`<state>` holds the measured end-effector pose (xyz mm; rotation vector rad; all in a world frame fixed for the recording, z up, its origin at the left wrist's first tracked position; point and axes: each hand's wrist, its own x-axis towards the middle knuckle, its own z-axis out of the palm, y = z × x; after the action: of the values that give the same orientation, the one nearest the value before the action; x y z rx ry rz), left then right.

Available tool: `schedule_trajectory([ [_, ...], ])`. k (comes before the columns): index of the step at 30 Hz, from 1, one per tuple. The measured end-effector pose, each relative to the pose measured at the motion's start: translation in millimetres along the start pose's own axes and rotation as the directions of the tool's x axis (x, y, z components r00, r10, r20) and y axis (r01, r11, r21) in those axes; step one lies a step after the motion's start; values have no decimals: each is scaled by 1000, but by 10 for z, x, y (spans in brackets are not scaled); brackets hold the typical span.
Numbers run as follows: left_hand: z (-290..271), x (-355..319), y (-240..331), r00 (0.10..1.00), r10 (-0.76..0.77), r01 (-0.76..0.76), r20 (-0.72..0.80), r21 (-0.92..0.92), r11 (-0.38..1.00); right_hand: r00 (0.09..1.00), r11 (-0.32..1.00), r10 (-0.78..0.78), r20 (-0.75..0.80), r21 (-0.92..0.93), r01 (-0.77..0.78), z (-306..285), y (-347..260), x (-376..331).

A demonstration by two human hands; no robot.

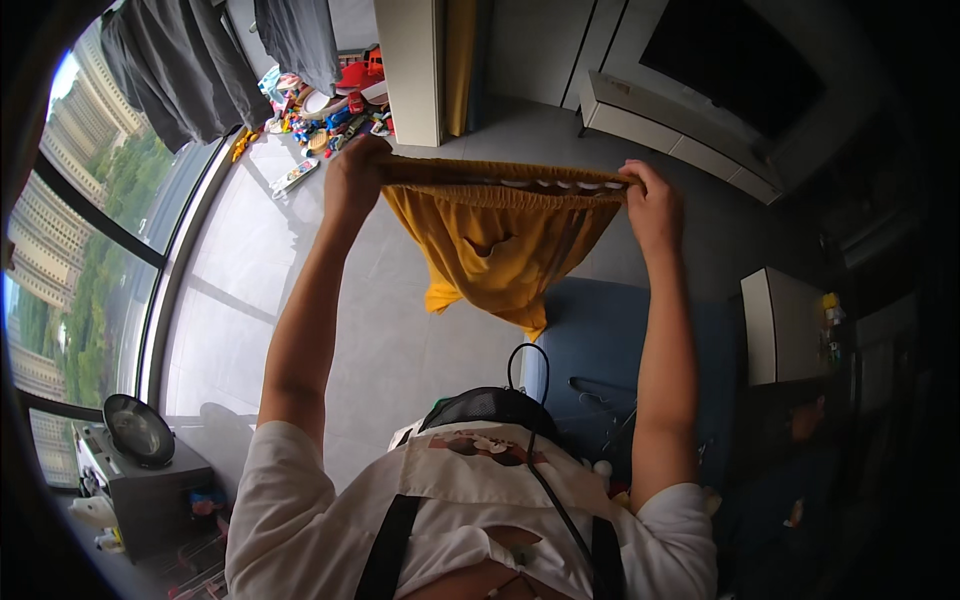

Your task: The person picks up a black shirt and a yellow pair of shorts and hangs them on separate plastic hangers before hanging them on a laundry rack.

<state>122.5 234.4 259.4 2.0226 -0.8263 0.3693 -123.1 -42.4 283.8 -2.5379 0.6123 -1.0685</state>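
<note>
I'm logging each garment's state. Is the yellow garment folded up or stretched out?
Stretched out. The left hand and right hand grip opposite ends of the waistband, pulling the yellow shorts taut, with the rest hanging loose below.

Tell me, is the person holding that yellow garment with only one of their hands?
No: the left hand and the right hand each grip one end of the yellow garment, stretching its waistband between them.

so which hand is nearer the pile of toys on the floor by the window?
Left. The left hand grips the waistband end of the yellow garment just below the toy pile; the right hand holds the other end, far across from the toys.
</note>
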Motion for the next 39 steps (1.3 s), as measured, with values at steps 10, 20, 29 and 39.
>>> schedule_trajectory([
  [10, 407, -569, -261, 804, -332, 586, 493, -753, 301, 811, 890, 96, 577, 315, -329, 359, 155, -733],
  [20, 1322, -2113, -1008, 506, -578, 862, 640, -386, 328, 198, 121, 846, 495, 183, -976, 441, 1610, -3890],
  [29, 1785, -2617, -542, 326, -700, 940, 635, -294, 172, -199, -410, 833, 517, 334, -849, 298, 1517, -5350],
  [39, 1546, -2855, -170, 406, -773, 899, 487, -367, 241, -336, -564, 754, 565, 292, -773, 266, 2096, -5926],
])
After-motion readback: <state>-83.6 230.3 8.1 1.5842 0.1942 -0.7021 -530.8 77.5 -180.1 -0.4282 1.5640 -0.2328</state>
